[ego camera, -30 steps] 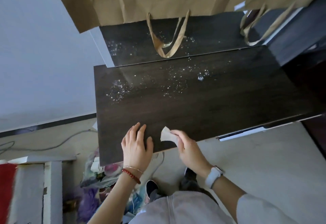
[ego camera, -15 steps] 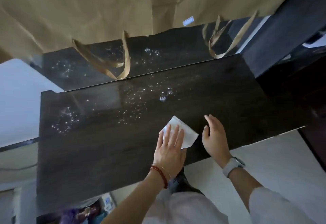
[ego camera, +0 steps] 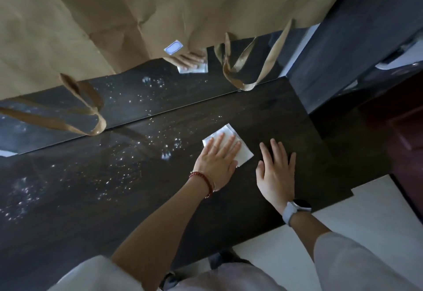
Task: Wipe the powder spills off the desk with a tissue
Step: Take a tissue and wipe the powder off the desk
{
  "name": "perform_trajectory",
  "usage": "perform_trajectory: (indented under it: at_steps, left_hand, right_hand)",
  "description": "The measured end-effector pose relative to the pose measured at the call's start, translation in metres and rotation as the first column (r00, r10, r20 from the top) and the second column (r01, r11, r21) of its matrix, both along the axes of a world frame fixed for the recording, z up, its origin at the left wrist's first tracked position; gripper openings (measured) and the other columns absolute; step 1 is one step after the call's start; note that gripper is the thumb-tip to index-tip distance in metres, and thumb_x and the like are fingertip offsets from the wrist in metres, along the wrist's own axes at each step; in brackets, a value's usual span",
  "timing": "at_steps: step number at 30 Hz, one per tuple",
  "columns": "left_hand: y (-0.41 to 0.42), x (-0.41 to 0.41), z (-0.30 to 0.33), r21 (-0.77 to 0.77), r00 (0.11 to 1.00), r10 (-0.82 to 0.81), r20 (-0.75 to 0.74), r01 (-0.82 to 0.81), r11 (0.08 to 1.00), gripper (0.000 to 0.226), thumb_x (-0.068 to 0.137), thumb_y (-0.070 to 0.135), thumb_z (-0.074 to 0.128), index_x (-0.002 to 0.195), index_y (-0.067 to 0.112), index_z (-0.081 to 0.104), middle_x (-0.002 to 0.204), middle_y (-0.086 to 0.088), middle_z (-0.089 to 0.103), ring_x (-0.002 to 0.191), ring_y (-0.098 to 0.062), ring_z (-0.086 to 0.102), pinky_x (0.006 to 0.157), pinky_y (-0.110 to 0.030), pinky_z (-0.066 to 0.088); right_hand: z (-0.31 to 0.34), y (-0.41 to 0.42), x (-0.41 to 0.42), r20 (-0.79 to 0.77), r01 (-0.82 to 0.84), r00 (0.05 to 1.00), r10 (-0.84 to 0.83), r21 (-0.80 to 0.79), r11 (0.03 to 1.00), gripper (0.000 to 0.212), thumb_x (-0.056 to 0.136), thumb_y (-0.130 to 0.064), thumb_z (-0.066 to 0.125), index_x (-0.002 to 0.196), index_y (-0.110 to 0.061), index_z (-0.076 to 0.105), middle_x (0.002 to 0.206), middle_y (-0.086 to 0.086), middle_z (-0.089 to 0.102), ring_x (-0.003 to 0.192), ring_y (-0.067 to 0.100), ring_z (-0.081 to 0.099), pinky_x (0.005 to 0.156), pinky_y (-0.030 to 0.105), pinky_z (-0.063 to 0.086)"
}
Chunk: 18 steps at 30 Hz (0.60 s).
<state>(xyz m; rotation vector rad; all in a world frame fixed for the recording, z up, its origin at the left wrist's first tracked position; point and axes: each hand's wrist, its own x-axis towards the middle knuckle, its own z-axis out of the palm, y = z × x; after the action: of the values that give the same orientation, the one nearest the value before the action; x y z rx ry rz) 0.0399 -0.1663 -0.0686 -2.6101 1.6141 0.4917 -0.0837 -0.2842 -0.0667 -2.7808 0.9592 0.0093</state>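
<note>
Wiping just begun: left hand (ego camera: 216, 164) flat, fingers (ego camera: 229, 142) spread on tissue (ego camera: 238, 151). Right hand (ego camera: 275, 171) open, empty on worktop (ego camera: 309, 144). Next: sweep left through powder (ego camera: 170, 147).

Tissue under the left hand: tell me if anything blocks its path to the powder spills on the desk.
Nothing visible blocks it. The left hand presses the tissue flat on the desk, and the nearest powder lies just to its left across bare surface. The right hand rests on the opposite side.
</note>
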Motion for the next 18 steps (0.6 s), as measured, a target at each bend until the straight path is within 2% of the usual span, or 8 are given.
perform_trajectory:
  at_steps: [4, 10, 14, 18]
  left_hand:
    - [-0.042, 0.025, -0.003, -0.006, 1.0, 0.014, 0.021, -0.014, 1.0, 0.056, 0.097, 0.037, 0.019, 0.144, 0.023, -0.006, 0.156, 0.0, -0.007, 0.142, -0.025, -0.011, 0.116, -0.043, -0.005]
    - [-0.106, 0.037, -0.008, -0.018, 0.994, -0.089, 0.056, 0.09, 0.996, 0.055, 0.096, 0.037, 0.019, 0.145, 0.023, -0.005, 0.156, 0.0, -0.005, 0.143, -0.026, -0.007, 0.115, -0.043, -0.002]
    - [-0.127, 0.054, -0.006, -0.071, 0.999, 0.039, -0.007, -0.039, 0.997, 0.055, 0.096, 0.036, 0.021, 0.145, 0.024, -0.002, 0.156, 0.0, -0.003, 0.143, -0.024, -0.005, 0.116, -0.041, -0.001]
    - [-0.093, 0.069, -0.004, -0.123, 0.979, 0.197, -0.047, -0.202, 0.972, 0.056, 0.096, 0.034, 0.023, 0.145, 0.019, 0.002, 0.156, -0.002, 0.001, 0.143, -0.02, -0.003, 0.116, -0.037, -0.002]
  right_hand:
    - [-0.007, -0.011, 0.003, 0.022, 0.009, 1.0, -0.008, -0.044, 0.999, 0.052, 0.08, -0.016, 0.059, 0.13, -0.017, 0.046, 0.14, 0.016, 0.046, 0.131, 0.034, 0.039, 0.106, 0.059, 0.026]
    - [-0.017, -0.011, 0.001, 0.011, 0.022, 1.0, -0.021, -0.091, 0.996, 0.056, 0.077, -0.023, 0.056, 0.131, -0.021, 0.041, 0.14, 0.012, 0.046, 0.132, 0.031, 0.039, 0.108, 0.054, 0.022]
    - [-0.018, -0.013, 0.0, 0.018, 0.021, 1.0, -0.019, -0.094, 0.995, 0.053, 0.079, -0.026, 0.048, 0.132, -0.022, 0.041, 0.141, 0.01, 0.045, 0.133, 0.029, 0.038, 0.108, 0.054, 0.022]
    - [-0.018, -0.013, 0.0, 0.035, 0.019, 0.999, -0.016, -0.09, 0.996, 0.053, 0.079, -0.025, 0.047, 0.132, -0.023, 0.041, 0.141, 0.01, 0.045, 0.134, 0.029, 0.037, 0.108, 0.054, 0.022]
